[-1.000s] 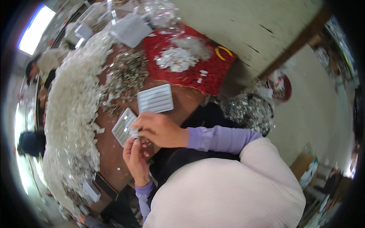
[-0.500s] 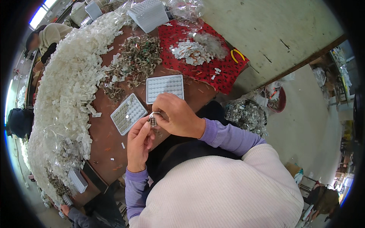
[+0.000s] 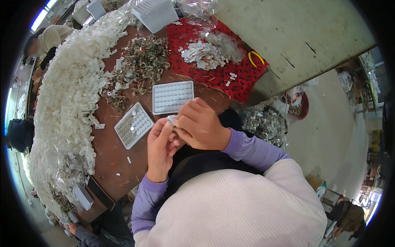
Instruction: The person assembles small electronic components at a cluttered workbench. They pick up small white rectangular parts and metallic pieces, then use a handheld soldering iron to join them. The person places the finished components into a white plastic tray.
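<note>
Between my two hands, just in front of my body, is a small white plastic piece (image 3: pixel 171 119). My left hand (image 3: pixel 160 145) pinches it from the left with thumb and fingers. My right hand (image 3: pixel 199 125) is curled against its right side, its fingertips partly hidden behind the knuckles. Beyond my hands lies a white tray (image 3: pixel 173 112) with rows of round hollows. A second white tray (image 3: pixel 130 145), tilted to the left, sits beside my left hand with a few small round pieces in its hollows.
A long heap of clear-white plastic pieces (image 3: pixel 66 107) covers the table's left side. Tangled brownish strips (image 3: pixel 144 61) lie beyond the trays. On a red cloth (image 3: pixel 181 66) are white pieces (image 3: pixel 201 55) and yellow-handled pliers (image 3: pixel 257 59). Stacked trays (image 3: pixel 156 16) stand farther back.
My hands have shifted slightly right with the small piece. It has turned, so its face with dark slots no longer shows, and my right hand now covers more of it.
</note>
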Action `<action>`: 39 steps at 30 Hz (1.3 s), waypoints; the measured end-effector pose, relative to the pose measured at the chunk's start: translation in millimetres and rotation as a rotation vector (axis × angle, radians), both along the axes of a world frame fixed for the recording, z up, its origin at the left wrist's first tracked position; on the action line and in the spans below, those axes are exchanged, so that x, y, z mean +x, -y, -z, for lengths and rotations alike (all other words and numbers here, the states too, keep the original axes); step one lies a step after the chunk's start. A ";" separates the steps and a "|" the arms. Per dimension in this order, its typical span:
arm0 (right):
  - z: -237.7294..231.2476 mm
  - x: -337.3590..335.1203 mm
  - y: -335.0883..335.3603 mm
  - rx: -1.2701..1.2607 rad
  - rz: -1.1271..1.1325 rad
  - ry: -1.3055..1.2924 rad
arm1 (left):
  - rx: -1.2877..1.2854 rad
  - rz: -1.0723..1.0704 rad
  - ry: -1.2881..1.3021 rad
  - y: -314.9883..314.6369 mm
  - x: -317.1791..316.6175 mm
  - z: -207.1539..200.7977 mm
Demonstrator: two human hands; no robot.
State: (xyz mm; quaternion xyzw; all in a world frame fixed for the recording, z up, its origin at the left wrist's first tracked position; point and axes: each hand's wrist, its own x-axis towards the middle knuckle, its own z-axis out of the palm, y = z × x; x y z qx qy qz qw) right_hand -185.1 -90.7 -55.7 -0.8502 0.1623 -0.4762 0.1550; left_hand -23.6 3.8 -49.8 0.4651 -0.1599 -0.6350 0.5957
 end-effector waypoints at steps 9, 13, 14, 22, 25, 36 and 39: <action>9.5 -95.5 56.3 0.148 0.449 -0.117 | -0.048 0.054 -0.074 37.4 -11.4 5.0; 26.9 -113.1 89.5 0.007 0.434 -0.328 | -0.017 0.002 -0.086 34.9 -9.6 8.7; 27.1 -112.8 92.5 -0.026 0.440 -0.382 | -0.023 0.012 -0.078 34.5 -9.3 9.1; 3.6 -63.7 51.6 0.938 0.017 0.214 | 0.035 0.208 -0.010 35.0 -12.6 -0.3; 4.7 -39.7 35.7 0.790 -0.086 0.206 | 0.001 0.154 0.016 30.7 -22.8 -1.9; -4.7 -26.1 10.7 0.386 -0.079 0.035 | -0.111 0.163 -0.077 15.7 -6.1 6.5; -9.0 -20.8 7.7 0.386 -0.117 -0.037 | -0.068 0.129 0.030 12.1 -3.3 3.8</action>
